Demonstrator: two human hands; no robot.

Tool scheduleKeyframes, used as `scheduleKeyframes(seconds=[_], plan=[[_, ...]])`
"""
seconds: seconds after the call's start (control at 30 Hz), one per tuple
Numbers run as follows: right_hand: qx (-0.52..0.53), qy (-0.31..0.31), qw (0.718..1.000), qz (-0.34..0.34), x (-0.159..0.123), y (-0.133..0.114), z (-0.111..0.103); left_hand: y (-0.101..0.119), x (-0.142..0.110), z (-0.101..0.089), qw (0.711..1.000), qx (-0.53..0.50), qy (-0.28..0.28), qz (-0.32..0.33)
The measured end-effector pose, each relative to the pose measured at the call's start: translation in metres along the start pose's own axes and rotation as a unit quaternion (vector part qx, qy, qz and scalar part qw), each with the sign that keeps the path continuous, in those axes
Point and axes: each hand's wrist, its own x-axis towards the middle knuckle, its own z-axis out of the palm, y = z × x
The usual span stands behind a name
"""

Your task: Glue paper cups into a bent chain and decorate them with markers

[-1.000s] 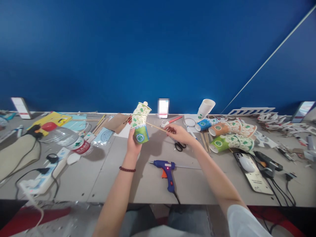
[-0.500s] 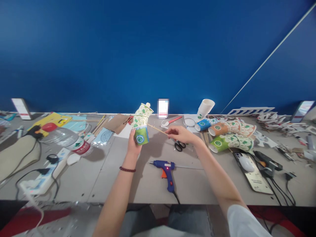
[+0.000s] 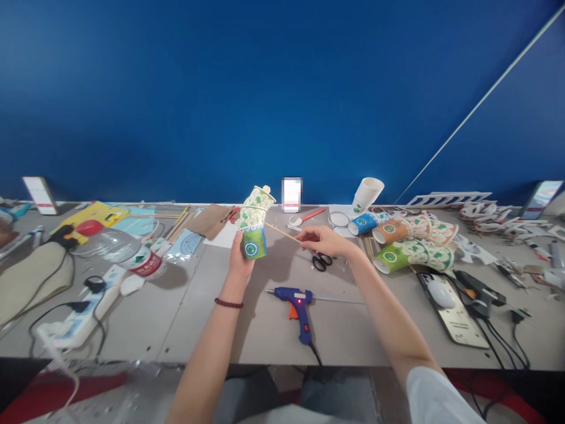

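Observation:
Joined paper cups (image 3: 255, 218), green and white with leaf prints, are held up and slightly tilted in my left hand (image 3: 241, 256). Its fingers wrap round the lower, green cup. My right hand (image 3: 324, 240) pinches one end of a thin wooden stick (image 3: 283, 232). The stick's other end reaches the side of the cups, near where they join; whether it is fixed there I cannot tell. Below the hands lies a blue hot glue gun (image 3: 300, 306) with a lit red light and a glue stick in its back. Black-handled scissors (image 3: 322, 261) lie beneath my right hand.
Decorated cups (image 3: 392, 256) and a white cup stack (image 3: 367, 194) are at the right. Further right lie a phone (image 3: 459, 318) with a mouse on it and cables. A plastic bottle (image 3: 132, 256) and a power strip (image 3: 88, 312) lie at the left. A blue wall rises behind.
The joined cups have tipped very slightly to the right in my left hand. My right hand and the stick are almost where they were.

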Motion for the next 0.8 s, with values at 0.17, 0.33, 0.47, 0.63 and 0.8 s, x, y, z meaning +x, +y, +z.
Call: scheduleKeyframes(seconds=[0.17,0.33,0.47,0.63,0.8], plan=[[-0.075,0.041,0.996,0.006,0.003,0.005,0.002,-0.002,0.003,-0.004,1.000,0.013,-0.020,0.015],[-0.133,0.105,0.985,0.028,-0.002,0.004,0.005,-0.003,0.001,0.000,0.998,0.034,-0.050,0.028],[-0.127,0.171,0.975,0.059,-0.020,0.012,0.010,-0.006,-0.001,0.003,0.994,0.069,-0.080,0.012],[-0.062,0.283,0.951,0.110,-0.067,0.037,0.012,-0.008,0.001,0.001,0.994,0.085,-0.062,-0.010],[-0.057,0.431,0.889,0.142,-0.132,0.065,-0.005,-0.006,0.005,-0.003,0.996,0.083,-0.040,-0.002]])
